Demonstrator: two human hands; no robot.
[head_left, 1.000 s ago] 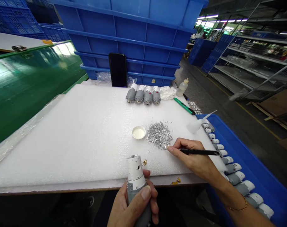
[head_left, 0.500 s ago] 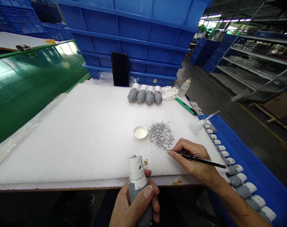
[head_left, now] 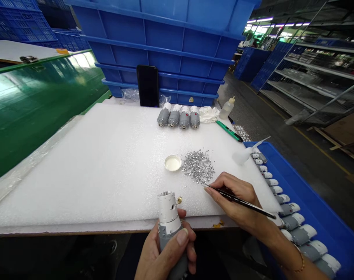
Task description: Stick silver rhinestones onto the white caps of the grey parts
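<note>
My left hand [head_left: 165, 249] is shut around a grey motor with a white cover [head_left: 168, 212], held upright just over the front edge of a white foam pad [head_left: 92, 175]. A small brass pin [head_left: 179, 200] sticks out of the motor's side. My right hand [head_left: 235, 198] pinches a thin black-handled pick [head_left: 241, 202]. Its fine metal tip sits at the near edge of a heap of silver rhinestones [head_left: 197, 166]. Just left of the heap lies a small white lid [head_left: 173, 163] holding white liquid. Several grey motors with white caps [head_left: 177, 118] stand in a row farther back.
A blue tray [head_left: 299, 210] of several white-capped motors lies along the pad's right side. Behind stand stacked blue crates [head_left: 156, 42], a black phone [head_left: 147, 85] and a squeeze bottle [head_left: 227, 109]. A green panel [head_left: 39, 105] runs along the left.
The pick has tilted in my right hand, its back end dropping toward the lower right while the tip stays near the rhinestones. My left hand and the motor have barely moved.
</note>
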